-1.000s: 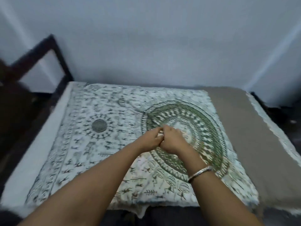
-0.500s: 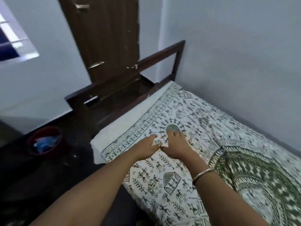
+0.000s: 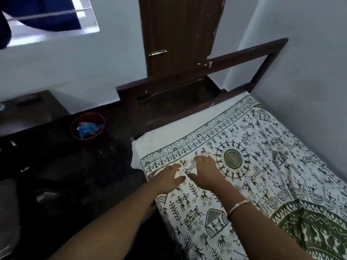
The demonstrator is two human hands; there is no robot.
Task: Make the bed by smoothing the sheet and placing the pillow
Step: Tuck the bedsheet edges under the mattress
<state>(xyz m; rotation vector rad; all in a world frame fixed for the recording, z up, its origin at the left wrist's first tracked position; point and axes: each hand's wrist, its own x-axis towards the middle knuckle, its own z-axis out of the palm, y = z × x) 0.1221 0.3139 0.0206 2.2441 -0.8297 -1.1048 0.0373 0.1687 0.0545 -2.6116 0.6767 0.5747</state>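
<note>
Bucket: a red bucket [image 3: 87, 126] is seen on the dark floor, well left of the bed.
Left hand [image 3: 167, 179]: laid flat, fingers spread, on the printed sheet [image 3: 262, 166] — near its corner.
Right hand [image 3: 206, 173]: pressed flat just beside it — bangle [image 3: 238, 205] worn at the wrist.

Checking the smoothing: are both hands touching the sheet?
Touching. The head view shows the left hand and right hand spread palm-down on the printed sheet.

Brown door [image 3: 180, 34], pale walls [image 3: 300, 44]

Both hands flat, left [image 3: 168, 179], right [image 3: 205, 172]
</note>
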